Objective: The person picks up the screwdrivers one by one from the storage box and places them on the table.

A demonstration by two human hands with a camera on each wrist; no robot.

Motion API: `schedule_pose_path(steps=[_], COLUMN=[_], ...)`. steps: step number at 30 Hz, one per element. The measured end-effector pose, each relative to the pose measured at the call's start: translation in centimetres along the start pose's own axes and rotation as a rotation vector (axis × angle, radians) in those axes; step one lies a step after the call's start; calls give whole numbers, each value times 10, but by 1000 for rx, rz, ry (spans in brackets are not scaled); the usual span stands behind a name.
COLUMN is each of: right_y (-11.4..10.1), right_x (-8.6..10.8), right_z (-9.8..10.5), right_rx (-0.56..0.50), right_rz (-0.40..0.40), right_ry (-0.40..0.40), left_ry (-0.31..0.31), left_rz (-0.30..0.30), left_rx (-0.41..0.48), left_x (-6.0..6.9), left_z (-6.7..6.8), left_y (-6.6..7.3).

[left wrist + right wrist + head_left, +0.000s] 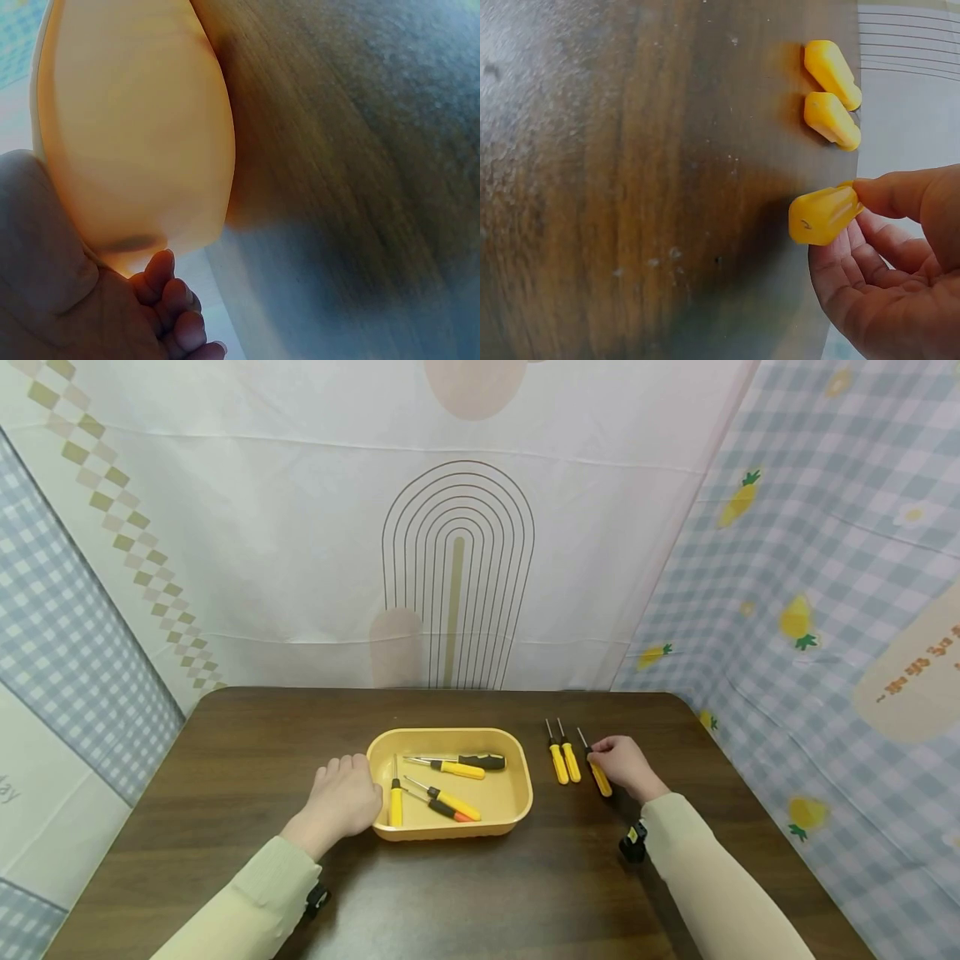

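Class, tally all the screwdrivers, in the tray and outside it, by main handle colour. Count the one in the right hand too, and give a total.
Yellow-handled screwdrivers: 6
Black-handled screwdriver: 1
Black-and-orange-handled screwdriver: 1
Total: 8

We're inside a cloth-walled booth, probably indoors: wood-grain table point(465, 893), arch-printed backdrop point(315, 552), blue gingham cloth point(832, 552) at right.

You have a bright, even head view; your left-wrist view is dimmer and bluish. In your right-wrist view, glare whitens the table point(667, 150) at upper left, shadow darkens lower centre.
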State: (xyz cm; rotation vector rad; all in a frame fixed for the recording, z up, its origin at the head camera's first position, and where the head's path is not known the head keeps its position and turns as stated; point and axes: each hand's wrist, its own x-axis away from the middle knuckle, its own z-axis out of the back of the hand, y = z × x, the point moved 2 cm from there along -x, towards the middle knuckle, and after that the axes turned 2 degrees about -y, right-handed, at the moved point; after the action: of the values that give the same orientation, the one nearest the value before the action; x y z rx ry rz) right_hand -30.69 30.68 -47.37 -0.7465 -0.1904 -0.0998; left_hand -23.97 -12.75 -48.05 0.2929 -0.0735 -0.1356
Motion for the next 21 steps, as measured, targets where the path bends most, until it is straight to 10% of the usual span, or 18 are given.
schedule_pose_path(steps=[21], right_y=[4], right_x=[3], right_z=[-2], right_rx=[9], right_rz=[-31], right_ry=[-7], left_ry=[-11], left_rz=[0], left_rx=[10], left_x=[2], left_z=[3], left_y=[2])
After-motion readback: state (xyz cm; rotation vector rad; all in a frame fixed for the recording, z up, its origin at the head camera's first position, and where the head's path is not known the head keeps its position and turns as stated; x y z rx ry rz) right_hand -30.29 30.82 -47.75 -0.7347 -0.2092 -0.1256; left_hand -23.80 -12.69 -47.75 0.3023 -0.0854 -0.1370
